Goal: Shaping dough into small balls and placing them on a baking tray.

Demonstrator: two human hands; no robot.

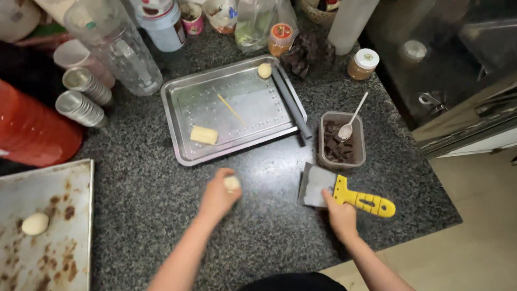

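The left hand [218, 196] is curled over a small pale dough ball [232, 183], fingers closed around it, over the bare middle of the dark speckled countertop [145, 205]. The right hand [339, 214] lies flat on the countertop near its front right edge, fingers pressed on the joint where the grey blade of a scraper [318, 186] meets its yellow handle [366, 201]; it does not grip the handle.

Open counter lies between the two hands and runs to the front edge. To the left, a stained baking sheet [64, 253] fills the front left corner and carries one dough ball [35, 223]. Behind the left hand sits a steel tray [183, 102] holding a yellow butter block [204, 135], a thin stick [231, 109], another dough ball [264, 70] and a dark bar [291, 102] along its right rim. Just behind the scraper stands a square tub of chocolate pieces [340, 146] with a spoon [351, 118] in it. Jars, bottles and stacked tins crowd the back edge, and a red container [32, 129] stands at the left edge.
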